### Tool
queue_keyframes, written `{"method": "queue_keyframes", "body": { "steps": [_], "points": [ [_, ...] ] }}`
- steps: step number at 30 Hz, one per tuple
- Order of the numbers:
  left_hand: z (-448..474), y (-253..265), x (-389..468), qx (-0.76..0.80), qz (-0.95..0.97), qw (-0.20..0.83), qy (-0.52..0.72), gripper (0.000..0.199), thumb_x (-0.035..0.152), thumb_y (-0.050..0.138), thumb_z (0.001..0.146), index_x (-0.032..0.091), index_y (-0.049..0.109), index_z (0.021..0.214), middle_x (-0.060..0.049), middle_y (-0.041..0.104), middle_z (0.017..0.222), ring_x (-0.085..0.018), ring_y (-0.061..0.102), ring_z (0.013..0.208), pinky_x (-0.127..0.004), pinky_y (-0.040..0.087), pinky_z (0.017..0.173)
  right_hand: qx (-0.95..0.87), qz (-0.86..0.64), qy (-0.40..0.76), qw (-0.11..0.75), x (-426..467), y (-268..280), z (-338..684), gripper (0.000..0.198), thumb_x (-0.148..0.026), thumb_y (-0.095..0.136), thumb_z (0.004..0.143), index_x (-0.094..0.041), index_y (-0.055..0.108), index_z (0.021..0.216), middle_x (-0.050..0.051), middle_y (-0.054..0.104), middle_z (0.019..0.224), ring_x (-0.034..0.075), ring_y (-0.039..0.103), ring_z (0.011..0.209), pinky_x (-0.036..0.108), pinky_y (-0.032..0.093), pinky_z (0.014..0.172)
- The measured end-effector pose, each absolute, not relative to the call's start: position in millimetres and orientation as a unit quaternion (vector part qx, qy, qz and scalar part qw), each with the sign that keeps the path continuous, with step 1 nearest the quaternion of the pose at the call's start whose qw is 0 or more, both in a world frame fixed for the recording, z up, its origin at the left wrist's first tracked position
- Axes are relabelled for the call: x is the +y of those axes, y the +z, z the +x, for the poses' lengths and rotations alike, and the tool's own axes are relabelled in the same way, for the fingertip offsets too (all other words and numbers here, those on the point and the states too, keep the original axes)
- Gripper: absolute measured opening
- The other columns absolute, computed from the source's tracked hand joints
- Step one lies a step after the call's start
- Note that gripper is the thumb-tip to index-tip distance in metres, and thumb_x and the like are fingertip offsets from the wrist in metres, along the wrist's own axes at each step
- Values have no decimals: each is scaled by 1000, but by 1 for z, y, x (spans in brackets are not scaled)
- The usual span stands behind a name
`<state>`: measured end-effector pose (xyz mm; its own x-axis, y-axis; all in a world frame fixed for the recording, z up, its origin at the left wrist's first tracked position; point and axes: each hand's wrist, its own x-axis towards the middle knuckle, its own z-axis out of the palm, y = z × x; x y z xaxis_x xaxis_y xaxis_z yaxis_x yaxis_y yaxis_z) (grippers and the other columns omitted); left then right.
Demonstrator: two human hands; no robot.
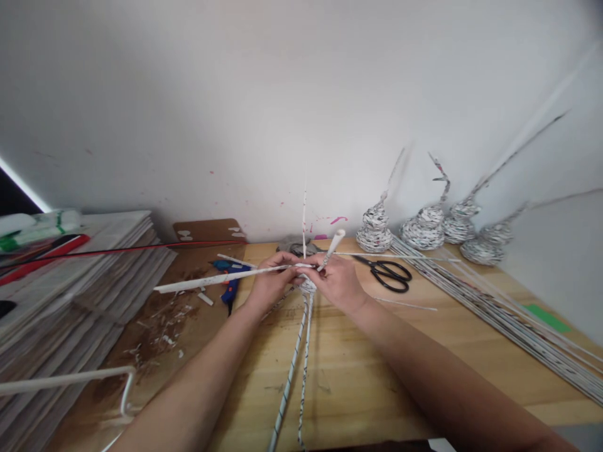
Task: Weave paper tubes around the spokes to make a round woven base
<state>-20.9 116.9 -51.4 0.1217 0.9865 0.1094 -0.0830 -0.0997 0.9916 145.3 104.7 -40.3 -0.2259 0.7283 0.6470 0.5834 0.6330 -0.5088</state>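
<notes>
My left hand [269,284] pinches a rolled paper tube [207,281] that sticks out far to the left. Close beside it, my right hand [340,281] has its fingers closed at the base of another paper tube [332,248], whose hollow end tilts up. Between and under the fingertips sits a small woven paper piece [308,285], partly hidden by both hands. More paper strands radiate from it: one rises toward the wall, and two striped paper tubes [291,370] run down toward me.
Black-handled scissors [391,276] lie right of my hands, near a bundle of paper tubes [490,307]. Several woven paper forms [375,229] stand along the wall. On the left are a blue glue gun [230,282], paper scraps [167,339] and a stack of newspapers [108,295].
</notes>
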Motion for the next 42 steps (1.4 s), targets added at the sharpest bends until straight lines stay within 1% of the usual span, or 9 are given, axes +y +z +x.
{"method": "queue_keyframes", "body": {
  "steps": [6, 10, 16, 19, 24, 29, 33, 37, 42],
  "points": [
    [-21, -46, 114, 409, 554, 514, 511, 22, 33, 77, 69, 16, 65, 77, -1, 67, 73, -14, 64, 65, -26, 55, 63, -787, -384, 27, 483, 103, -42, 146, 13, -32, 64, 89, -22, 72, 90, 4, 74, 83, 16, 66, 75, 27, 49, 72],
    [-24, -44, 114, 406, 559, 501, 521, 23, 30, 78, 65, 17, 66, 78, 0, 68, 71, -14, 63, 62, -25, 53, 62, -781, -360, 38, 508, 100, -37, 145, 8, -24, 66, 87, -22, 70, 93, 3, 73, 83, 16, 65, 76, 27, 50, 73],
    [-27, -49, 117, 381, 564, 492, 543, 22, 35, 78, 69, 19, 68, 79, 0, 69, 71, -14, 62, 63, -25, 50, 63, -772, -350, 32, 530, 92, -27, 141, 9, -30, 65, 88, -23, 69, 93, 3, 72, 80, 15, 65, 72, 27, 52, 72],
    [-27, -52, 118, 362, 562, 490, 560, 22, 33, 80, 68, 18, 67, 78, 0, 69, 71, -13, 62, 63, -24, 50, 63, -778, -342, 7, 527, 89, -25, 140, 9, -26, 62, 90, -22, 70, 93, 4, 71, 79, 15, 64, 71, 27, 52, 70],
    [-31, -44, 117, 343, 591, 468, 560, 18, 30, 79, 70, 18, 67, 76, 0, 69, 72, -13, 62, 65, -23, 50, 63, -796, -310, -21, 520, 85, -19, 140, 11, -23, 60, 90, -22, 68, 97, 5, 72, 84, 17, 66, 78, 29, 52, 73],
    [-37, -33, 114, 336, 599, 454, 568, 16, 27, 80, 71, 18, 67, 76, 1, 68, 69, -12, 62, 63, -21, 48, 61, -815, -293, -37, 499, 73, -2, 139, 34, -29, 65, 88, -21, 60, 121, 7, 73, 96, 20, 66, 84, 34, 52, 78],
    [-35, -33, 113, 326, 563, 495, 576, 17, 26, 80, 71, 18, 66, 77, 1, 69, 68, -12, 63, 61, -23, 51, 61, -812, -297, -34, 502, 58, 7, 143, 45, -33, 69, 85, -23, 56, 128, 7, 72, 106, 23, 66, 96, 38, 52, 85],
    [-32, -34, 114, 301, 534, 533, 583, 20, 25, 81, 69, 17, 65, 77, 0, 71, 73, -13, 65, 62, -25, 52, 62, -805, -304, -44, 508, 49, 5, 154, 49, -32, 74, 80, -22, 58, 125, 8, 70, 113, 25, 63, 108, 42, 50, 97],
    [-33, -32, 113, 299, 538, 537, 576, 19, 25, 81, 69, 17, 65, 76, -1, 72, 75, -14, 66, 65, -25, 53, 63, -794, -298, -62, 527, 45, -1, 164, 33, -23, 75, 78, -22, 65, 110, 6, 72, 104, 24, 63, 106, 45, 51, 98]
  ]
}}
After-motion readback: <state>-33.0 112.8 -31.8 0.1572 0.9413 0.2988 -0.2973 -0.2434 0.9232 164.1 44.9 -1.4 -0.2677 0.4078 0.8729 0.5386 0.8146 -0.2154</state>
